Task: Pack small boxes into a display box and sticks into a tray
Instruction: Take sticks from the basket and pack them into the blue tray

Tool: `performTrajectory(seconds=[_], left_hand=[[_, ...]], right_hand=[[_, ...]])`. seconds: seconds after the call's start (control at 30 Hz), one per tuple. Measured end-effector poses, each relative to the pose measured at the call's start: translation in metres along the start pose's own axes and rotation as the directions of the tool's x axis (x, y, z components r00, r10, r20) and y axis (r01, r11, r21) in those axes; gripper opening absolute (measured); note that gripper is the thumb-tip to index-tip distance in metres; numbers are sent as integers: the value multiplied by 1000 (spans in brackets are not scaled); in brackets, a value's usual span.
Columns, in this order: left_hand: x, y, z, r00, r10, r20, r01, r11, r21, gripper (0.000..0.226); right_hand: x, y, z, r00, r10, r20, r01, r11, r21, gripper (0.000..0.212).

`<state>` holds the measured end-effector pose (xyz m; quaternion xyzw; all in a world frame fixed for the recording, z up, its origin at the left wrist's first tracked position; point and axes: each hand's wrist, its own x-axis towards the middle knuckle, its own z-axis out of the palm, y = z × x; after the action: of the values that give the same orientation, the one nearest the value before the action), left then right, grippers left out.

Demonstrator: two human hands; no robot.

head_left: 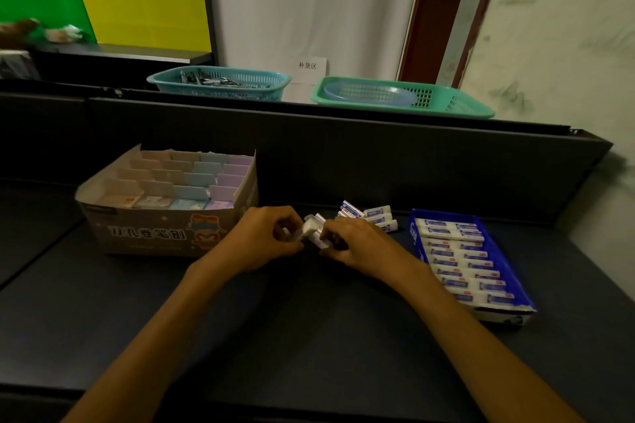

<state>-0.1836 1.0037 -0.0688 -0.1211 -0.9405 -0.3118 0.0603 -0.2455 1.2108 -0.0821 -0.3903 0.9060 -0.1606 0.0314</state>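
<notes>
Sticks (314, 228) pinched between left hand (264, 237) and right hand (357, 244).

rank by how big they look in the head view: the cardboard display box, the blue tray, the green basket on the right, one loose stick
1. cardboard display box
2. blue tray and green basket: look alike in size, and the basket sits farther back, so unranked
3. loose stick

Two green baskets (220, 82) (405, 96) flank a paper sign (311, 66).
</notes>
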Motion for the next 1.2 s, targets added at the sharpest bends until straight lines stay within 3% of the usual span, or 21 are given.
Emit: performTrajectory(seconds=[0.23, 0.47, 0.6, 0.77, 0.9, 1.03, 1.2], left_hand=[[2, 2, 2, 998, 12, -56, -17, 997, -80, 28], [2, 6, 5, 993, 32, -116, -46, 992, -119, 26], [5, 12, 9, 991, 70, -115, -76, 996, -49, 29], [9, 21, 11, 987, 79, -137, -78, 997, 15, 33], [11, 28, 13, 981, 114, -156, -113, 993, 19, 30], [15, 36, 18, 973, 152, -174, -152, 988, 13, 31], [26, 48, 26, 968, 190, -167, -185, 982, 46, 33]], right_hand=[[1, -4, 5, 997, 43, -58, -43, 999, -8, 29], [-9, 5, -1, 996, 92, -7, -92, 996, 0, 29], [-14, 5, -2, 997, 70, 21, -69, 996, -51, 30], [-20, 2, -4, 995, 99, 20, -99, 995, 13, 28], [-28, 12, -14, 988, 138, -71, -130, 985, 115, 22], [-37, 27, -29, 968, 169, -187, -128, 969, 213, 32], [-50, 43, -39, 950, 154, -271, -109, 979, 174, 30]])
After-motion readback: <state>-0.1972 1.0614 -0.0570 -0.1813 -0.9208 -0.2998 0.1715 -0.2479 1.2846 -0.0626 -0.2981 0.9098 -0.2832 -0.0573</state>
